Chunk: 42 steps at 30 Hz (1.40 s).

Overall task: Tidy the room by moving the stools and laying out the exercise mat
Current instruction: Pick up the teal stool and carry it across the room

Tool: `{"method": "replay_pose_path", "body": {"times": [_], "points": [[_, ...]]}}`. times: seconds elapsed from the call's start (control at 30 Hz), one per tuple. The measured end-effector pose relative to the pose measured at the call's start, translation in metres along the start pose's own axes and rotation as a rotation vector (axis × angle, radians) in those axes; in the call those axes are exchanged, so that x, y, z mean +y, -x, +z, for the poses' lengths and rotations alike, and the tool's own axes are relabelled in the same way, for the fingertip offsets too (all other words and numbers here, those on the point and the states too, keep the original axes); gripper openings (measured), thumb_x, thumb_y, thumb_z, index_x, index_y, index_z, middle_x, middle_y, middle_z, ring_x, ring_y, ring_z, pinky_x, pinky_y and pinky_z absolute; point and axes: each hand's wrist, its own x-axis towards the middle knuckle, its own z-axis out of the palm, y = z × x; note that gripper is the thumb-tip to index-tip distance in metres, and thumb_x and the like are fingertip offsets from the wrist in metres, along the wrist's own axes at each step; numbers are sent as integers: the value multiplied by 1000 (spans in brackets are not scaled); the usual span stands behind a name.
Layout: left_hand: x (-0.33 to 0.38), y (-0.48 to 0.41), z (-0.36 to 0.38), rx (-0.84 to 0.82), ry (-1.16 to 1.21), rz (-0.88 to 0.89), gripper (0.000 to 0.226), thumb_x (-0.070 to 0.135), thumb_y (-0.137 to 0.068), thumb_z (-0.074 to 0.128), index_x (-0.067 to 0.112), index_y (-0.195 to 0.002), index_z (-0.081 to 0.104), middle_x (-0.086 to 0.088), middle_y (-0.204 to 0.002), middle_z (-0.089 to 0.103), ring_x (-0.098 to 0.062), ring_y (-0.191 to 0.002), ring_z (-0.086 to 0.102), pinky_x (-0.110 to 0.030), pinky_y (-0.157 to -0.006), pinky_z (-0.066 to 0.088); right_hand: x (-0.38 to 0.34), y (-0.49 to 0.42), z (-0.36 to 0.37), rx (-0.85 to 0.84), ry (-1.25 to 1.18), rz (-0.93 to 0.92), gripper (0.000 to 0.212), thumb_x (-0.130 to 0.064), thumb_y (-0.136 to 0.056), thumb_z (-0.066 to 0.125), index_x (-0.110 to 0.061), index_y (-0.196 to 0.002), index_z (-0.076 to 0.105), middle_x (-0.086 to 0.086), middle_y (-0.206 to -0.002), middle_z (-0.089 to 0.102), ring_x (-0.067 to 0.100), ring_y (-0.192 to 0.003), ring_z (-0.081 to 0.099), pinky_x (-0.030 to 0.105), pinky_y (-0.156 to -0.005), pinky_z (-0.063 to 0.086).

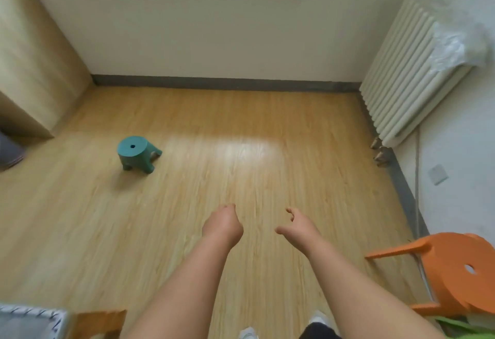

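Out on the wooden floor [241,124], left of centre, the small teal stool [136,152] stands alone, well apart from the orange stool [455,271] at the right edge below the radiator [407,71]. No exercise mat shows, so the job looks barely begun: stools still to shift, mat still to lay. The left hand [223,225] and right hand [296,223] reach forward, fingers loosely curled and grasping nothing; no writing is legible.

Teal stool [136,152], orange stool [452,271], white ribbed radiator [401,71], wood-grain floor [187,231].
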Motion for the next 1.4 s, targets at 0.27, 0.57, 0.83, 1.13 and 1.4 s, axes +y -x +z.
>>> {"method": "replay_pose_path", "body": {"times": [0.27,0.57,0.83,1.13,1.4], "points": [[-111,-38,-54,71,160,-273,45,17,-92,45,18,-137,42,-3,-138,47,-24,-121,51,-34,-85,46,-112,-49,71,-164,142,-122,79,-21,-78,65,-24,-149,28,6,-123,55,10,-85,61,26,-65,46],[-177,-118,-109,63,263,-476,50,18,-93,44,21,-143,37,-2,-143,43,-25,-125,49,-35,-92,46,-243,-157,133,-358,244,-164,77,-25,-81,65,-23,-148,29,1,-101,59,2,-86,56,32,-79,51],[-234,-186,-154,79,384,-546,52,21,-95,43,19,-146,32,-5,-146,39,-25,-124,49,-35,-92,47,-372,-227,201,-420,358,-222,72,-27,-86,65,-19,-148,29,-6,-95,57,1,-63,44,19,-53,37],[-357,-301,-234,56,403,-614,52,19,-93,45,17,-145,33,-5,-146,39,-26,-128,45,-36,-98,43,-493,-300,321,-470,475,-261,78,-31,-83,66,-22,-149,26,0,-97,54,7,-68,48,21,-59,40],[-450,-392,-320,26,355,-660,48,19,-93,49,16,-140,40,-7,-141,41,-28,-117,52,-37,-88,47,-606,-359,383,-455,449,-280,77,-34,-82,66,-24,-148,27,4,-127,54,15,-92,56,32,-83,47]]}}
